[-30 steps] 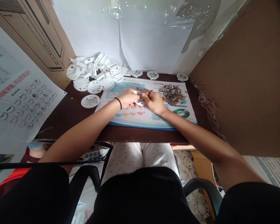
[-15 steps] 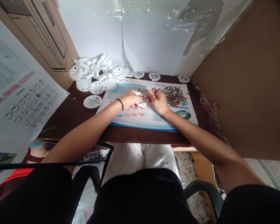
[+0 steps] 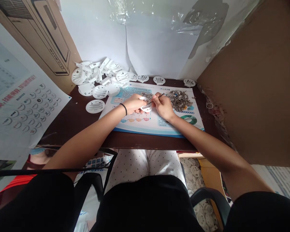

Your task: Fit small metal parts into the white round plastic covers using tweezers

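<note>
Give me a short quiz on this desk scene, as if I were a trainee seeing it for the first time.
1. Which hand holds the white slotted plastic disc?
2. True or false: the heap of small metal pieces lies on the printed mat.
3. What does the right hand hold? A: a thin pointed tool; B: a mobile phone; C: a paintbrush.

Key:
1. The left hand, which wears the black wristband.
2. True.
3. A: the thin pointed tool.
</note>
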`<state>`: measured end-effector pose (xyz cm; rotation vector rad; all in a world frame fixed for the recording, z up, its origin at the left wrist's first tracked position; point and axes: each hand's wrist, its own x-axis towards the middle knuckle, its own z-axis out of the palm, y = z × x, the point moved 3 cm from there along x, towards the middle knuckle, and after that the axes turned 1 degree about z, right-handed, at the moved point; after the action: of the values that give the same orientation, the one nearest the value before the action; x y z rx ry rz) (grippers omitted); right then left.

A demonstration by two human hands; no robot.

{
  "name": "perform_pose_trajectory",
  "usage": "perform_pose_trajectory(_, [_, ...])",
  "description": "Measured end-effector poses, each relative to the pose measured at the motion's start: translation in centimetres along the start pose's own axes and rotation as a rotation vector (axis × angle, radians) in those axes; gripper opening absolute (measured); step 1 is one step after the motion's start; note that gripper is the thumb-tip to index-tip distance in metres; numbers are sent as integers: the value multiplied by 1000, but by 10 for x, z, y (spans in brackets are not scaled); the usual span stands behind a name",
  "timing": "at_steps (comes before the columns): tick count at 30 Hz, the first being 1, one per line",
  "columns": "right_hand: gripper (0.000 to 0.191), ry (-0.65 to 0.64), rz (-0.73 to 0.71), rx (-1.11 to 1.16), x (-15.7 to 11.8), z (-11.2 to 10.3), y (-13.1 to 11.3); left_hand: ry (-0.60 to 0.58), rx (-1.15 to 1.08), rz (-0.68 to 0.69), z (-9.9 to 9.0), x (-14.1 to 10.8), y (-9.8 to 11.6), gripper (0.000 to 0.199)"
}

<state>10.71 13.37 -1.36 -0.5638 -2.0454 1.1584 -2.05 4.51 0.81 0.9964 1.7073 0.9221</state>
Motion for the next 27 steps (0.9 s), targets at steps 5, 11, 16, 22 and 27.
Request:
perform_pose_trajectory(5, [63,25,2,39,0,0,1,61,-39,-4,1,1,-2,6])
perform_pose_trajectory(11, [65,-19,11,2,0,1,1,62,-53,15,1,3,-4,11])
perform_pose_trajectory(16, [67,-35,23,7,0,2,1,54,-64,31,0,6,-5,17])
perform_pose_trajectory(22, [69,-66,18,23,2,5,1,59,-62,39,0,4,-2,18])
perform_pose_trajectory(27, [68,-80,16,15,3,5,1,61,-37,46,2,1,0,23])
